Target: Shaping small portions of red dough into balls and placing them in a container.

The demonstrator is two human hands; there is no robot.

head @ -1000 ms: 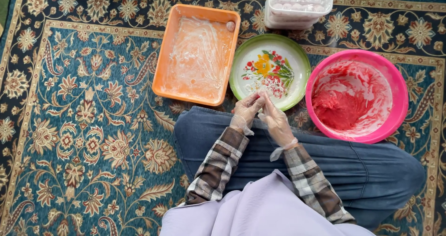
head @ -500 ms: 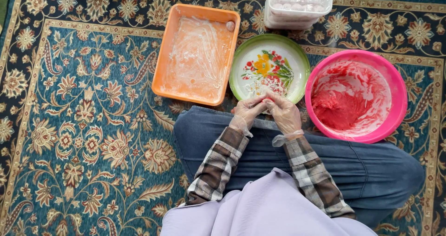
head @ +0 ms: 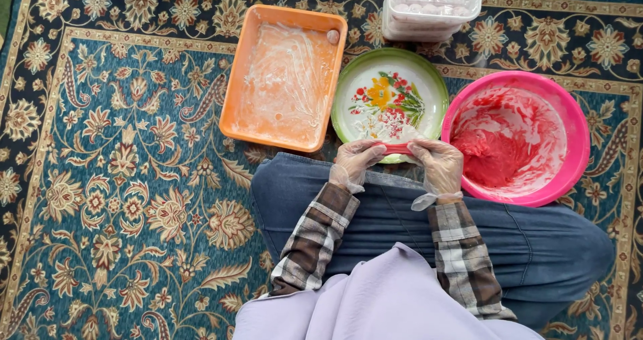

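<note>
Both hands wear thin clear plastic gloves. My left hand [head: 355,160] and my right hand [head: 437,164] hold a small strip of red dough [head: 398,148] between their fingertips, stretched sideways over the near rim of a green-edged plate with painted flowers [head: 390,98]. To the right stands a pink bowl [head: 569,122] with more red dough [head: 487,162] and white smears inside. An orange rectangular tray [head: 244,79], smeared white, lies to the left of the plate, with one small pale ball [head: 333,36] in its far right corner.
A clear plastic box [head: 432,5] of pale balls stands at the far edge, behind the plate. Everything rests on a blue floral carpet [head: 120,179]. My crossed legs in blue jeans [head: 536,246] fill the near middle and right.
My hands have moved apart from a tight clasp. The red dough between them has been drawn out into a strip, and both hands sit slightly farther out toward the plate.
</note>
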